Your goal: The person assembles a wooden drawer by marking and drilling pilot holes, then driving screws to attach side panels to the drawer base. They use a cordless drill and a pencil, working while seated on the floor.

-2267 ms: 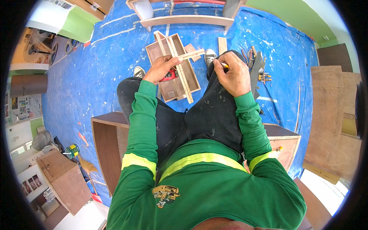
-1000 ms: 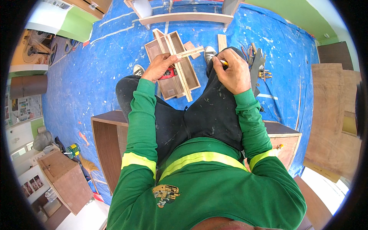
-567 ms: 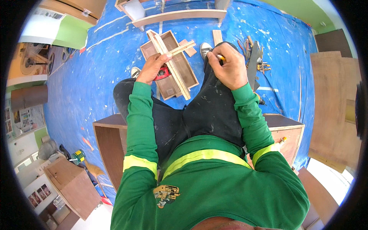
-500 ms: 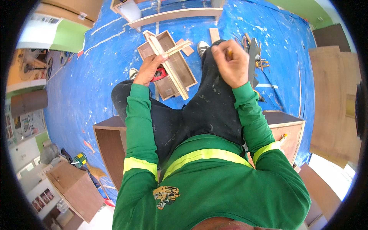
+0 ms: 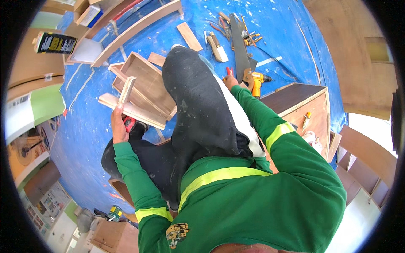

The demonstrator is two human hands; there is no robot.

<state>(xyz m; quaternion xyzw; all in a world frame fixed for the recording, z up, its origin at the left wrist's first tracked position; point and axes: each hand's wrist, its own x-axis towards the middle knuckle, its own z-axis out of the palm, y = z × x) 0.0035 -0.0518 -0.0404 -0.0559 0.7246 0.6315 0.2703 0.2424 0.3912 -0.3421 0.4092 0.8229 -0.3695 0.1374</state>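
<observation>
Left hand (image 5: 120, 127), one: I have it pinching a long, pale, flat wooden strip (image 5: 141, 114) close to where a short, pale, narrow wooden strip (image 5: 126, 90) rises across it; whether the two are joined, I cannot tell. Just behind those fingers, a red and black tool (image 5: 129, 123), partly hidden. Right hand (image 5: 231, 81), one: lowered to the far side of the raised knee, fingers largely hidden, a slim red tool or handle (image 5: 229, 71) at their tips; held or merely touched, I cannot tell. Just beside it, a dark-bladed handsaw with a brown wooden handle (image 5: 239, 46) and a yellow and black power drill (image 5: 257, 82). Beyond the left hand, a shallow, open-topped brown wooden box (image 5: 147, 80), tilted in my view, on a blue, paint-spotted floor sheet (image 5: 278, 25). Hazards, in my judgement: a single pinch carries the strips, so a loosened thumb could let the short one twist or the long one drop towards the box; the right hand works close to the saw, so a careless sweep could scrape knuckles on its edge or knock it against the drill.
</observation>
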